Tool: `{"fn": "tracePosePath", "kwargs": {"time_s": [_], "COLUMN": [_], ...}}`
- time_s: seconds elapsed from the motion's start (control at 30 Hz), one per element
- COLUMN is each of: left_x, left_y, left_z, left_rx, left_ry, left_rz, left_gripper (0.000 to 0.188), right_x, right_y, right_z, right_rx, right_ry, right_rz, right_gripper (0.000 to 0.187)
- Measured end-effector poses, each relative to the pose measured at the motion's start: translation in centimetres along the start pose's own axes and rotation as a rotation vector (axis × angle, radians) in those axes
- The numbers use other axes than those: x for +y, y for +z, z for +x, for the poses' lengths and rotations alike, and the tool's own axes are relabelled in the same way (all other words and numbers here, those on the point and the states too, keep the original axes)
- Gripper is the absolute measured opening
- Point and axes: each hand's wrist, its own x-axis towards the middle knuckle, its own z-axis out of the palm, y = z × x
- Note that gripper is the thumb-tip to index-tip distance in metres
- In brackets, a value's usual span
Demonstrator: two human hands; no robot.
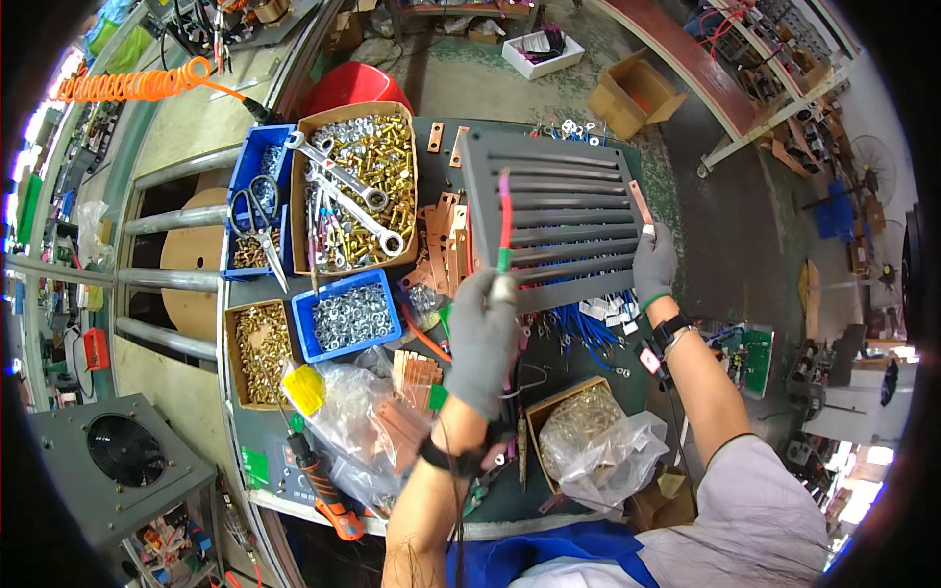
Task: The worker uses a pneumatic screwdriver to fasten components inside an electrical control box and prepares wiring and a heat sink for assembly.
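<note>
Panel: one grey slatted metal panel [559, 205] was tilted over the worktop [263, 428], apparently gripped at both sides to steady its width.
Hands: two, grey-gloved; the left hand [485, 338] curled at the panel's lower left corner, the right hand [655, 263] pinched its right edge.
Red piece: one slim red rod-like piece [506, 225], green at its base, rose from the left hand; its hold was unclear.
Copper strip: one flat copper strip [639, 202] stood by the panel's right edge; whether fingers held it, I could not tell.
Wrenches: two silver steel wrenches [338, 171] lay left of the panel, atop brass-coloured bolts [394, 157], probably for quick reach.
Bins: three blue plastic bins [353, 350], left of the panel, seemingly kept hardware sorted.
Scissors: one silver pair of scissors [264, 233], left of the panel.
</note>
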Motion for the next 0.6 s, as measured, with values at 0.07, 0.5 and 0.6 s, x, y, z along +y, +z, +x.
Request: {"fn": "tracePosePath", "kwargs": {"time_s": [0.07,0.5,0.6], "left_x": [2.7,8.6,5.0], "left_y": [1.4,6.6,5.8], "left_z": [-1.3,-6.4,-5.8], "left_rx": [0.055,-0.128,0.076], "left_ry": [0.391,0.293,0.408], "left_rz": [0.196,0.104,0.077], "left_gripper": [0.022,0.022,0.023], "right_x": [0.2,5.3,5.4], "right_y": [-0.7,1.5,1.4], "right_z": [0.6,2.2,2.2], "right_rx": [-0.068,-0.236,-0.176], "right_ry": [0.050,0.394,0.030], "right_rz": [0.051,0.672,0.332], "right_gripper": [0.031,0.029,0.026]}}
